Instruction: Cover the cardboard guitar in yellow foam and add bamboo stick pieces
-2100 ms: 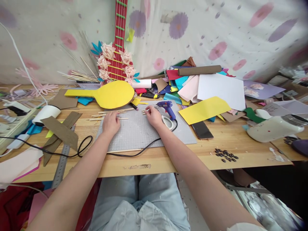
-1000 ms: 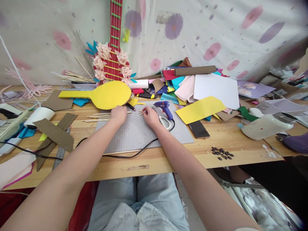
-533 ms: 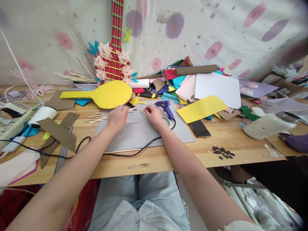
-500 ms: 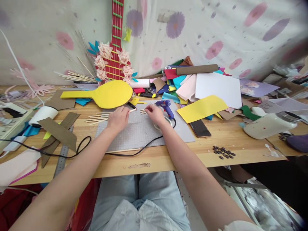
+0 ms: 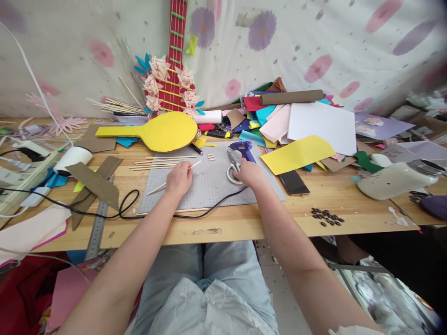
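Observation:
My left hand (image 5: 179,178) is closed around a thin wooden stick (image 5: 157,189), which slants over the grey cutting mat (image 5: 206,190) with its tip poking out past my fingers. My right hand (image 5: 250,174) has its fingers closed at the white handle of the scissors (image 5: 232,174); the blades point away from me. Right behind that hand lies a blue glue gun (image 5: 243,148). Several short cut stick pieces (image 5: 211,157) rest on the mat between my hands. Longer wooden sticks (image 5: 157,163) lie at the mat's left edge.
A yellow paddle-shaped piece (image 5: 171,131) lies before a red toy guitar (image 5: 172,88). A black cord (image 5: 216,209) crosses the mat. To the right are yellow sheet (image 5: 298,154), a phone (image 5: 294,183), black oval pieces (image 5: 326,217) and a white jar (image 5: 391,180). A ruler (image 5: 96,232) lies left.
My right hand has left the short pieces on the mat and moved right to the scissors. My left hand has drawn nearer to me, now holding a long stick. The view has shifted slightly.

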Tool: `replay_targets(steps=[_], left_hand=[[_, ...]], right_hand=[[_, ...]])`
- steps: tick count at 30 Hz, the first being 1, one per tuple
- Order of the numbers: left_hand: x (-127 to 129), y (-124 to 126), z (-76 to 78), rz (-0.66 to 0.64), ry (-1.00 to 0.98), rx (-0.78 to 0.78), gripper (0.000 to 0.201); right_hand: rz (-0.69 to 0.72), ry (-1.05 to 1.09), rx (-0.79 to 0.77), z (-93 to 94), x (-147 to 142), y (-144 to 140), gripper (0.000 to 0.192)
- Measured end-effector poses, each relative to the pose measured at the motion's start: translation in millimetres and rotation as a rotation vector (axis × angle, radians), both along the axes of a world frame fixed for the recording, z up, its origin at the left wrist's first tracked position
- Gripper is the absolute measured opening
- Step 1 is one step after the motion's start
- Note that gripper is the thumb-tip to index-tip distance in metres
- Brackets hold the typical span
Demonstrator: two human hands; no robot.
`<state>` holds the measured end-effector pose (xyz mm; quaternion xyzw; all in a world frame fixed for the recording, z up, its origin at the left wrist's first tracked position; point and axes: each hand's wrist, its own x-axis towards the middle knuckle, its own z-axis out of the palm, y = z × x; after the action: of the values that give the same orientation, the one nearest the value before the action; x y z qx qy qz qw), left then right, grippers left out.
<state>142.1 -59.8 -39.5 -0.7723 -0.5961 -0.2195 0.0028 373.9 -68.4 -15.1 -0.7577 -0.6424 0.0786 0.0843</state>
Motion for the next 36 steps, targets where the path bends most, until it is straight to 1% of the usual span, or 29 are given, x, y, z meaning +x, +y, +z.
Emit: replay_targets(steps=[2, 3, 5, 7, 8, 9, 10, 12, 14, 16, 18, 20, 23, 26, 29, 32, 36], left_hand=[[-3, 0, 0.1, 0.023, -0.008, 0.0, 0.022], [-4, 0, 0.0, 0.033, -0.009, 0.002, 0.025], [-6, 0, -0.5, 0.05, -0.006, 0.015, 0.028], [-6, 1, -1.1, 0.074, 0.003, 0.032, 0.03], [-6, 1, -1.2, 0.089, 0.008, 0.04, 0.031], [-5, 1, -1.2, 0.105, 0.013, 0.046, 0.031], [-5, 1, -1.0, 0.118, 0.016, 0.05, 0.031], [-5, 1, -0.3, 0.134, 0.017, 0.061, 0.032], [-4, 0, 0.6, 0.143, 0.007, 0.081, 0.033], [-4, -2, 1.2, 0.148, -0.016, 0.108, 0.034], [-5, -3, 1.8, 0.147, -0.046, 0.131, 0.036], [-5, -4, 2.5, 0.137, -0.077, 0.156, 0.037], [-6, -6, 4.4, 0.125, -0.117, 0.239, 0.037], [-7, -7, 6.8, 0.133, -0.135, 0.322, 0.036], [-8, -7, 7.6, 0.15, -0.127, 0.343, 0.034], [-8, -6, 5.8, 0.133, -0.136, 0.39, 0.031], [-8, -3, 1.6, 0.088, -0.18, 0.508, 0.027]], right_hand=[[-0.001, 0.133, 0.01, 4.5, 7, -1, 0.019], [0.008, 0.257, 0.018, 6.9, 11, -2, 0.019], [0.064, 0.592, 0.025, 10.6, 18, -3, 0.02], [0.159, 0.909, 0.031, 11.2, 18, -2, 0.023], [0.2, 1.009, 0.049, 10.2, 15, 0, 0.026], [0.226, 1.051, 0.081, 8.4, 10, 1, 0.03], [0.231, 1.04, 0.119, 6.0, 3, 3, 0.034], [0.176, 0.883, 0.202, 0.3, -14, 6, 0.044], [0.13, 0.712, 0.22, -5.0, -30, 6, 0.048], [0.145, 0.594, 0.234, -9.4, -41, 4, 0.049], [0.212, 0.514, 0.234, -13.0, -48, 1, 0.048], [0.309, 0.442, 0.229, -16.1, -52, -2, 0.048], [0.456, 0.328, 0.248, -18.8, -58, -4, 0.045], [0.522, 0.27, 0.251, -17.6, -66, -4, 0.042], [0.55, 0.245, 0.263, -15.0, -74, -6, 0.044], [0.536, 0.215, 0.268, -14.6, -77, -7, 0.047], [0.523, 0.2, 0.233, -16.4, -77, -8, 0.049]])
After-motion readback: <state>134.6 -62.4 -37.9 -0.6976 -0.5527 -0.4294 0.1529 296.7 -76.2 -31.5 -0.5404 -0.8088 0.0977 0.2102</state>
